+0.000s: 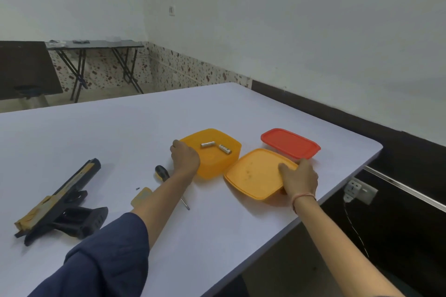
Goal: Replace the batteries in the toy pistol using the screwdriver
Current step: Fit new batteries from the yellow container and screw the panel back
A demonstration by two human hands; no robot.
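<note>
While our left hand (184, 158) grips the box (217, 167) and our right hand (299, 178) holds its lid (253, 173), the batteries (208, 144) lie inside, which we judge light, smooth and best pinched at the middle.

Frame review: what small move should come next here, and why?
Probably the right hand lets go of the lid and picks a battery from the open box: two lie there, the left hand holds its rim, and the pistol lies aside, unheld.
</note>
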